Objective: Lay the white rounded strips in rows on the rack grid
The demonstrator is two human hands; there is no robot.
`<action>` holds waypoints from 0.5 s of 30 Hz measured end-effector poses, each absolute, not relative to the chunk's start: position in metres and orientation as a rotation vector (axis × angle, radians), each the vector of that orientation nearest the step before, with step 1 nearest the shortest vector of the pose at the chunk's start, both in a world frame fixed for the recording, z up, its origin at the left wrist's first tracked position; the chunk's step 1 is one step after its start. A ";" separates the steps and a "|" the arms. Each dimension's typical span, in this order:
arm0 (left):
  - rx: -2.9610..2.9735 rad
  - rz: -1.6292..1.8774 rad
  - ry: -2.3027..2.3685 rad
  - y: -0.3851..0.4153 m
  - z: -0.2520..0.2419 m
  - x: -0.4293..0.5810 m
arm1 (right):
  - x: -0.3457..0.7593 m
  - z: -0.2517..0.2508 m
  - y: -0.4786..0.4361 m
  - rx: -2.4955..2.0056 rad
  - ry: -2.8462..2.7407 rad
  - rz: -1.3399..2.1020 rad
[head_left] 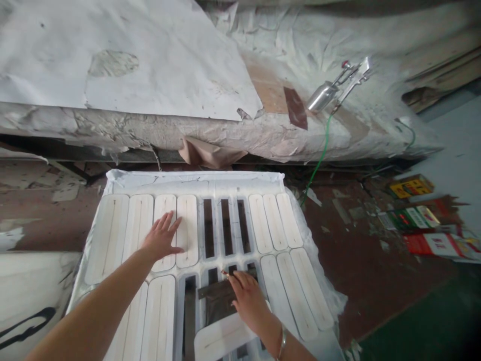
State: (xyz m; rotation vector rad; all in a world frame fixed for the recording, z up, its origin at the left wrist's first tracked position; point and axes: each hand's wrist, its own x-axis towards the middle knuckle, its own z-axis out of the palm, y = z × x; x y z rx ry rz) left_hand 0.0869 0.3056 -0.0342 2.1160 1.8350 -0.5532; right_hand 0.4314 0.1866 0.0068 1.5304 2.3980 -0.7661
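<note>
My left hand lies with its fingers spread over two long white rounded panels in the white-covered frame. Over the frame's middle, my right hand has its thumb and fingertips close together near a small copper-coloured piece; what it grips is too small to make out. Under and beside that hand are a dark flat piece and a loose white panel lying aslant. Dark open slots show between the rows of panels.
Behind the frame runs a paper-covered bench. A silver spray gun with a green hose rests on it. Several colourful boxes lie on the floor at right. A white item with a black mark is at lower left.
</note>
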 end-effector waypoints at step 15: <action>2.005 -0.535 1.875 0.261 -0.030 0.089 | 0.454 0.080 0.226 1.506 2.201 -1.223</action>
